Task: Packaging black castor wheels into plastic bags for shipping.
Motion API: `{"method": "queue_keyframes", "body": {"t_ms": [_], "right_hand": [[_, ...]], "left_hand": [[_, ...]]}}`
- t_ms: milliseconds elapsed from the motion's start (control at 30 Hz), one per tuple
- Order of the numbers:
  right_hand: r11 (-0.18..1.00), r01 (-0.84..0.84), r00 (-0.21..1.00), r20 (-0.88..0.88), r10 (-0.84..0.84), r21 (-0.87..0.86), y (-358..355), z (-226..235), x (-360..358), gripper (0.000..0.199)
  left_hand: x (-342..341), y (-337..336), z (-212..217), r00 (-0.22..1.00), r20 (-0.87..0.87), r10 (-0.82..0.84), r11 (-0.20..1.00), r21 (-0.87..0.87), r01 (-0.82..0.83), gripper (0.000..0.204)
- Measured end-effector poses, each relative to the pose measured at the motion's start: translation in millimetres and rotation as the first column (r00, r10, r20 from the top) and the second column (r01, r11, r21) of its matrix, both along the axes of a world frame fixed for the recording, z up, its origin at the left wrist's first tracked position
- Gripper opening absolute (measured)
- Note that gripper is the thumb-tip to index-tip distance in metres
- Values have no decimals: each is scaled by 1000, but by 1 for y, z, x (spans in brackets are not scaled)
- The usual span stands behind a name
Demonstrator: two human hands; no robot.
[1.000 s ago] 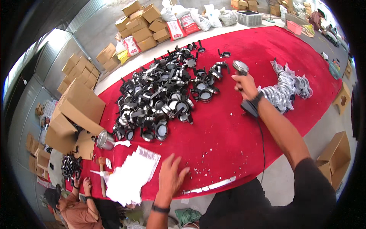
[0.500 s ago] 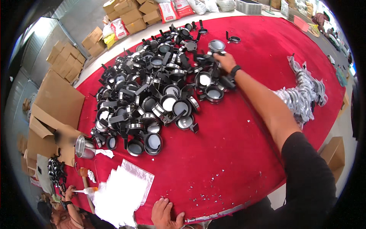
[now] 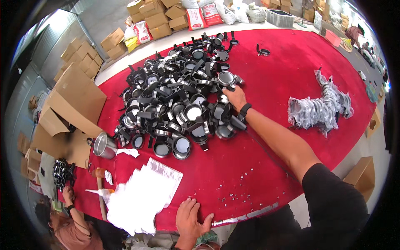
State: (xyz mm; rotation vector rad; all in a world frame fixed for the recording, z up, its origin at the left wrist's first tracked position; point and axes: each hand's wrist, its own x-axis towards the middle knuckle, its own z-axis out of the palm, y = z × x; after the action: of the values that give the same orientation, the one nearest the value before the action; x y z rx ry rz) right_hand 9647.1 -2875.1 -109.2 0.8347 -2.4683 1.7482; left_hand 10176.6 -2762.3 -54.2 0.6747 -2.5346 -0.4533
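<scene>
A large heap of round, metal-rimmed cups with black handles [image 3: 193,111] covers the left and middle of the red cloth. At the heap's right side, my right hand [image 3: 236,99] is closed at one round metal cup [image 3: 226,78] with its face up; its handle is hidden by my fingers. More of these cups [image 3: 225,130] lie beneath and beside my wrist. My left hand [image 3: 192,220] rests with fingers spread on the near edge of the table, holding nothing. White plastic bags [image 3: 137,200] lie fanned out to its left.
Plastic-wrapped metal rings [image 3: 318,109] lie at the right. A metal pot [image 3: 105,146] stands left of the heap, near an open carton [image 3: 75,106]. A mallet [image 3: 100,187] and white-tipped bottle [image 3: 103,192] lie near the bags. A co-worker [image 3: 71,229] sits at the lower left.
My right hand has come nearer and slightly left, with the round metal cup moving along. My left hand stays at the table edge. The whole view has shifted a little.
</scene>
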Motion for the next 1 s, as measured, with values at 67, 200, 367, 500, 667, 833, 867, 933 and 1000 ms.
{"method": "queue_keyframes", "body": {"t_ms": [67,200,367,500,667,833,867,933,1000], "right_hand": [[1000,15,1000,12,-15,-11,5,-1,41,54],[999,46,993,113,-44,-15,3,8,130,49],[992,-119,988,-96,122,31,11,12,160,49],[973,-121,972,-176,156,196,42,43,128,50],[990,-86,943,-310,117,114,147,80,125,38],[873,-472,785,393,480,-124,296,106,190,26],[870,-462,740,466,486,-174,322,103,202,25],[883,-422,694,553,461,-207,360,100,228,26],[886,-401,695,553,459,-232,392,87,238,25]], "left_hand": [[3,4,-2,1000,-1,9,1000,-5,-9,55],[9,4,-7,998,-47,32,999,-21,-33,51],[8,7,-14,992,-129,5,998,-68,-14,45],[11,7,-17,989,-149,19,997,-73,-31,44],[13,14,-11,964,-250,92,994,-41,-105,45],[22,-36,5,907,-170,385,854,-306,-420,35],[25,-53,7,887,-135,441,797,-395,-457,30],[41,-81,-1,846,76,527,806,-361,-469,24],[54,-99,-10,772,284,568,815,-326,-480,18]]}}
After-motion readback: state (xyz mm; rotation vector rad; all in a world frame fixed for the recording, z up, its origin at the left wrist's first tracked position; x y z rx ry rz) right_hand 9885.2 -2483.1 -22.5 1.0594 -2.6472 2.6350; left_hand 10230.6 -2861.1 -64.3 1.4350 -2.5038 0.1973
